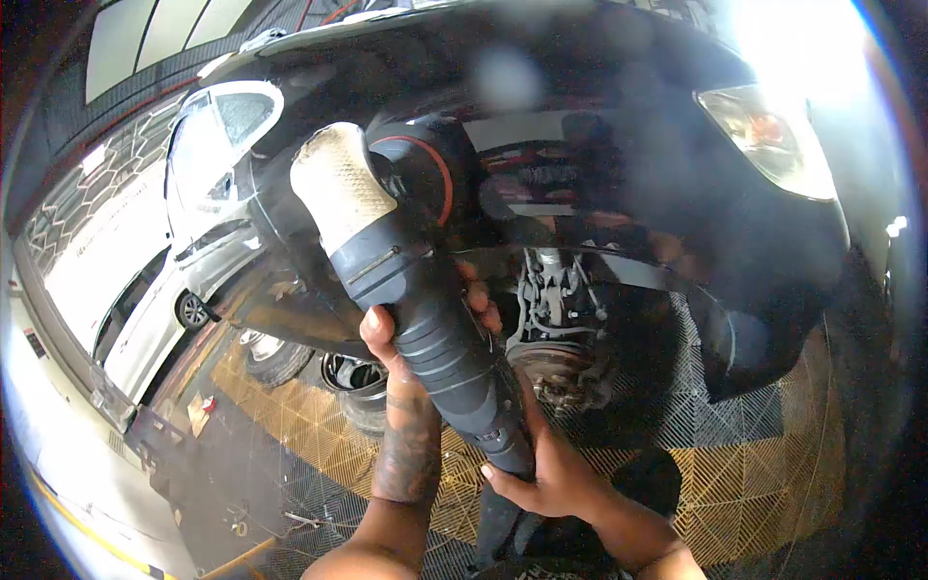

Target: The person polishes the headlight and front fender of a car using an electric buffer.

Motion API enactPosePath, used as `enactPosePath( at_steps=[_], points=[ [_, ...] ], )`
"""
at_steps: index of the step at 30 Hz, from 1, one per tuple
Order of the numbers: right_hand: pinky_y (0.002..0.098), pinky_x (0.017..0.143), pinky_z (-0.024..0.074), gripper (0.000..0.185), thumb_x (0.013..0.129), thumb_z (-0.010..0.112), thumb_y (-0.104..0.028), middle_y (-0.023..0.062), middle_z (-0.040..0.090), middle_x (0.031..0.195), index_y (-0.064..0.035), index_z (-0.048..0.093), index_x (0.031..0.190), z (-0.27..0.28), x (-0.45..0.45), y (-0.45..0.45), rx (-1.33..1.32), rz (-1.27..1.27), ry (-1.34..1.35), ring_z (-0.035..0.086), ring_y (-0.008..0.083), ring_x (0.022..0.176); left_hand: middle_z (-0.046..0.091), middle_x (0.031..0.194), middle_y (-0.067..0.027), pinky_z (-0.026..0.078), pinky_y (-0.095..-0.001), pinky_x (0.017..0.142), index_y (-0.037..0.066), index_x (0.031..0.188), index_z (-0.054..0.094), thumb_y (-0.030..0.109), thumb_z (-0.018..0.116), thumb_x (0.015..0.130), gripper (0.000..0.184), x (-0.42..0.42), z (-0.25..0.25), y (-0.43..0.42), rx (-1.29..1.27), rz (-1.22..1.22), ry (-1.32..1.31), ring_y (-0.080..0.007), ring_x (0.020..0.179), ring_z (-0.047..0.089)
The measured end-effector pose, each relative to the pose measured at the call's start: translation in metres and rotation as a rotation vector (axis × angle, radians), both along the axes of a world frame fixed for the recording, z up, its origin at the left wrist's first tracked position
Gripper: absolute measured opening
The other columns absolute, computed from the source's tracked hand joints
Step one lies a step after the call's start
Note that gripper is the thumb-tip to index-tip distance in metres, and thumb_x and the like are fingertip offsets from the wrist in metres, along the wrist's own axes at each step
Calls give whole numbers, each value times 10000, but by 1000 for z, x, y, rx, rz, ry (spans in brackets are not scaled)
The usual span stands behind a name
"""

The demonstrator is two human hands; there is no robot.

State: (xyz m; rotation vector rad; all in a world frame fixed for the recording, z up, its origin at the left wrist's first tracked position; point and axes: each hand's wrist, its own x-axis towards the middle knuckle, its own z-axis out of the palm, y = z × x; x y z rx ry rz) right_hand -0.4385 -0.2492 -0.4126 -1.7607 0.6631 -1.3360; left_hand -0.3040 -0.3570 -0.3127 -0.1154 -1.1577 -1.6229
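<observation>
We hold the black power tool (pixel 425 338) with both hands; it is tilted, its upper end toward the dark car (pixel 619 174). The left hand (pixel 394 353) is curled around the ribbed mid-section of the tool, thumb on the near left side and fingertips showing on the opposite side. The right hand (pixel 549 472) is closed around the lower end of the tool, thumb lying across it.

At the upper end of the tool we see a pale textured cover (pixel 343 184) and, beside it, a round head (pixel 416 164) with a red-orange ring. We cannot tell whether the head touches the car panel.

To the right of the tool is the exposed hub assembly (pixel 556 372), inside the wheel arch; farther to its upper right is the headlight (pixel 764 140). Left of the tool, two loose wheels (pixel 362 389) lie on the floor, with a white car (pixel 159 309) beyond them. Below and to the right of the tool, we see yellow and grey grid tiles (pixel 739 493).
</observation>
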Motion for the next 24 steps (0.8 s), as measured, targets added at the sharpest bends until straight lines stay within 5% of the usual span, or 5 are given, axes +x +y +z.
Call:
enactPosePath(
  at_steps=[4, 12, 15, 19, 24],
  points=[
    [413, 1122, 340, 1073, 856, 701, -251, 334, 356, 1482, 67, -67, 1534, -9, -13, 14, 21, -103, 57, 438, 396, 1359, 663, 945, -199, 594, -382, 719, -100, 1226, 517, 676, 686, 672, 968, -20, 2, 7, -52, -14, -93, -317, 805, 687],
    [417, 1176, 211, 1076, 824, 706, -138, 253, 251, 1559, 59, -75, 1538, -23, -39, 40, 0, -150, -101, 278, 306, 1443, 654, 974, -207, 594, -407, 748, -89, 1230, 537, 564, 689, 671, 873, -69, 5, 27, -37, -143, -166, -309, 827, 682],
    [450, 1129, 322, 1124, 809, 749, -215, 280, 374, 1488, 23, -62, 1551, -25, -47, 50, 3, -261, -89, 418, 378, 1369, 656, 985, -210, 594, -402, 774, -87, 1232, 542, 546, 700, 662, 866, -87, 11, 42, -56, -67, -253, -307, 838, 683],
    [452, 1143, 294, 1117, 805, 748, -208, 268, 341, 1514, 17, -50, 1555, -41, -54, 60, -60, -396, -64, 378, 375, 1392, 662, 989, -200, 583, -393, 799, -57, 1256, 540, 522, 710, 665, 844, -106, 8, 41, -27, -207, -352, -297, 874, 684],
    [337, 819, 483, 796, 799, 722, -76, 71, 563, 1064, -3, 254, 1439, -44, -52, 73, 155, -381, -255, 573, 142, 899, 672, 962, -194, 571, -374, 763, -36, 1234, 555, 520, 720, 730, 769, -124, 9, 43, -107, -276, -441, -283, 864, 685]
  ],
)
